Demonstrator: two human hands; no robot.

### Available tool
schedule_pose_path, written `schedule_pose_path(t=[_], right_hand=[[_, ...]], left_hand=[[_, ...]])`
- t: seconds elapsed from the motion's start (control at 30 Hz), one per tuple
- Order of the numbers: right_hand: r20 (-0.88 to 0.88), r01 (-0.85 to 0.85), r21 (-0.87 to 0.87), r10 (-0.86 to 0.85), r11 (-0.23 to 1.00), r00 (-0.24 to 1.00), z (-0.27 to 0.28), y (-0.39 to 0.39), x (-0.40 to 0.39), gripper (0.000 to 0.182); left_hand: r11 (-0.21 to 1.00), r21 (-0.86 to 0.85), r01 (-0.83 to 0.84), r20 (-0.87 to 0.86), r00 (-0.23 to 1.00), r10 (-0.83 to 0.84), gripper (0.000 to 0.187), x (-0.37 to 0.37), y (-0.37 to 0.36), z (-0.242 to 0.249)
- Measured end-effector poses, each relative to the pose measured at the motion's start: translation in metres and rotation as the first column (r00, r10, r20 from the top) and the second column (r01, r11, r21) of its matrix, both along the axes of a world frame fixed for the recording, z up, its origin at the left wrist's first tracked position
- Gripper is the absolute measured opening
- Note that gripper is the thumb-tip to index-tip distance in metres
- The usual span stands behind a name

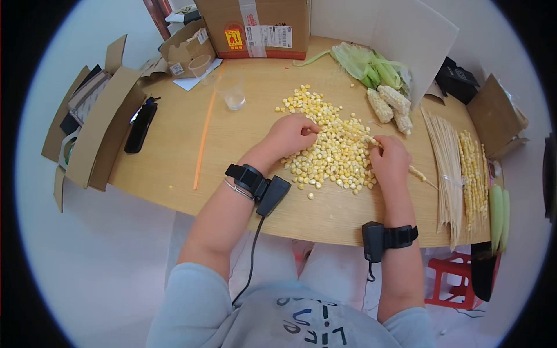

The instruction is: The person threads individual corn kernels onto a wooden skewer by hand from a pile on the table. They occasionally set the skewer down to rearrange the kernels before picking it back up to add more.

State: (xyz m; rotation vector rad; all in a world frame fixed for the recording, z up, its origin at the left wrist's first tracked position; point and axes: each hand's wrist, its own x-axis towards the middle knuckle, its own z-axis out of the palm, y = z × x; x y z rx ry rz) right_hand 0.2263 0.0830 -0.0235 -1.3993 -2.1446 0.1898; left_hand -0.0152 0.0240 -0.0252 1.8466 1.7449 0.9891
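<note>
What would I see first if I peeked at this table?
First, the big heap of yellow corn kernels in the middle of the wooden table, with the left hand and right hand on it. The right hand pinches a skewer strung with kernels. At the right edge lie bare sticks.

We find bare table (pixel 174 168) along the near edge and left of the kernels (pixel 333 148), crossed only by an orange stick (pixel 203 145). Skewers (pixel 447 168) crowd the right edge; boxes (pixel 255 26) block the far edge.
</note>
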Motion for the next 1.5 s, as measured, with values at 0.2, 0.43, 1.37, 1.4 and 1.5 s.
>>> schedule_pose_path(t=[0.2, 0.43, 1.37, 1.4, 1.5], right_hand=[[0.016, -0.004, 0.046, 0.004, 0.999, 1.0, 0.0, 0.0, -0.001, 0.018], [0.012, -0.018, 0.073, 0.017, 0.997, 1.0, 0.002, -0.004, -0.006, 0.016], [-0.041, -0.01, 0.024, 0.01, 1.0, 0.999, -0.002, 0.001, -0.001, 0.02], [-0.041, -0.008, 0.028, 0.009, 1.0, 0.999, -0.003, 0.002, 0.0, 0.02], [-0.029, -0.007, 0.029, 0.008, 1.0, 1.0, -0.004, 0.004, 0.001, 0.021]], left_hand=[[0.993, -0.107, -0.047, 0.346, 0.935, 0.082, 0.018, -0.003, 0.001, -0.003], [0.948, -0.3, -0.103, 0.481, 0.842, 0.244, 0.016, -0.003, -0.002, 0.015], [0.98, -0.189, -0.063, 0.589, 0.791, 0.165, 0.009, -0.009, -0.003, 0.008], [0.977, -0.203, -0.066, 0.643, 0.744, 0.184, 0.008, -0.009, -0.004, 0.009], [0.97, -0.23, -0.08, 0.591, 0.78, 0.204, 0.008, -0.01, -0.002, 0.008]])
